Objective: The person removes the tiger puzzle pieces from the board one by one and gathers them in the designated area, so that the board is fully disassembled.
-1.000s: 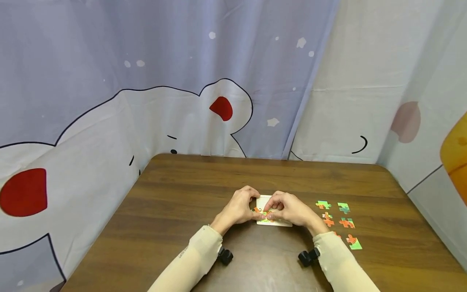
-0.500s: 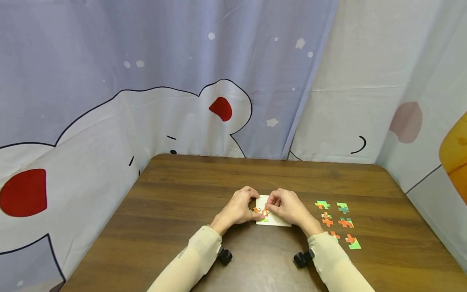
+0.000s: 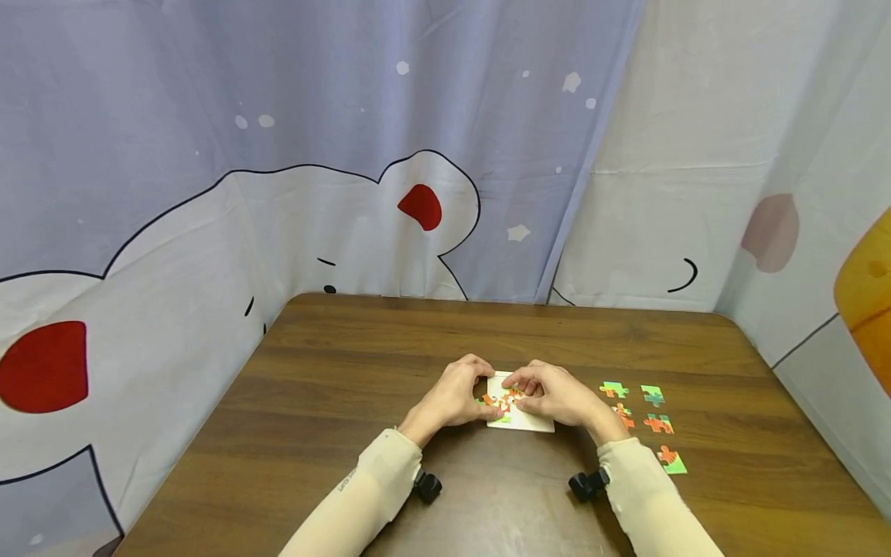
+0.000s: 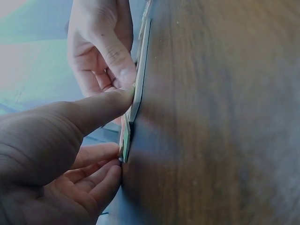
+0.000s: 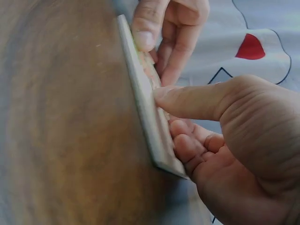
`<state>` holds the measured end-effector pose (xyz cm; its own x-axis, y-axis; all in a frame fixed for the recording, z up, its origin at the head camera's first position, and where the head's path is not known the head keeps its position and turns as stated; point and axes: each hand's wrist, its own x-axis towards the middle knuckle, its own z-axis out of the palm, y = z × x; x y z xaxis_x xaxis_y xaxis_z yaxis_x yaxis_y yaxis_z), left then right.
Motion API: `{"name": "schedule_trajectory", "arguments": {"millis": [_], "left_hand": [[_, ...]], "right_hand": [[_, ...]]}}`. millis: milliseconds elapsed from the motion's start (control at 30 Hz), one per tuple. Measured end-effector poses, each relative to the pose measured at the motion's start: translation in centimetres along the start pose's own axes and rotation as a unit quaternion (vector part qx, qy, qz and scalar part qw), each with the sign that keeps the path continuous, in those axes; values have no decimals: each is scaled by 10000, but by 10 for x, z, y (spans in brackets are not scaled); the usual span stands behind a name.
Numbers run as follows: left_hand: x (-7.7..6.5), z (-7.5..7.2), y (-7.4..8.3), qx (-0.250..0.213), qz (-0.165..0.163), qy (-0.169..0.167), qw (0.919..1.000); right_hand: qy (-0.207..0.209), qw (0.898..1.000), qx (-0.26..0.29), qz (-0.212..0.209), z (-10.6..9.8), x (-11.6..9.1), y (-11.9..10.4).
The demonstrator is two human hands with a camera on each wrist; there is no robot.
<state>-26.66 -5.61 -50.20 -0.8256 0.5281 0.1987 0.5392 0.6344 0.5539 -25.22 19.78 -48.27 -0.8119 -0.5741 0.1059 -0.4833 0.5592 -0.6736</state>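
Observation:
A small white puzzle board (image 3: pixel 539 423) lies on the table between the two hands. Orange and green puzzle pieces (image 3: pixel 503 401) cover its left part, and one sticks out past the left edge. My left hand (image 3: pixel 452 394) holds the board from the left, thumb on the near pieces and fingers at the far corner. In the left wrist view, its fingers touch the overhanging piece (image 4: pixel 125 143). My right hand (image 3: pixel 555 396) bends over the board, thumb and forefinger at an orange puzzle piece (image 3: pixel 516 393). In the right wrist view, its thumb presses on the pieces; its fingertips are partly hidden.
To the right on the brown wooden table (image 3: pixel 362 348) lie several loose pieces, among them a green-orange piece (image 3: pixel 615 389), a green-teal piece (image 3: pixel 653 395) and an orange-green corner piece (image 3: pixel 671 460). A patterned curtain (image 3: pixel 334 116) hangs behind the table.
My right hand shifts left over the board, then back slightly right, its fingers now spread around an orange piece. Its sleeve now hides one loose piece. The left hand stays in place.

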Motion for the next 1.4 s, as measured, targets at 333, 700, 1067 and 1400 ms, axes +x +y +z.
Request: {"name": "schedule_trajectory", "arguments": {"millis": [333, 700, 1067, 1400], "left_hand": [[9, 18, -23, -11, 140, 114, 9998], [7, 13, -17, 200, 226, 128, 9995], [6, 11, -15, 102, 226, 111, 9996], [7, 9, -24, -39, 407, -13, 9992]], "right_hand": [[285, 9992, -226, 189, 3, 4, 0], [451, 9983, -292, 211, 4, 7, 1], [286, 9981, 45, 545, 0, 6, -2], [303, 9977, 333, 508, 0, 5, 2]]}}
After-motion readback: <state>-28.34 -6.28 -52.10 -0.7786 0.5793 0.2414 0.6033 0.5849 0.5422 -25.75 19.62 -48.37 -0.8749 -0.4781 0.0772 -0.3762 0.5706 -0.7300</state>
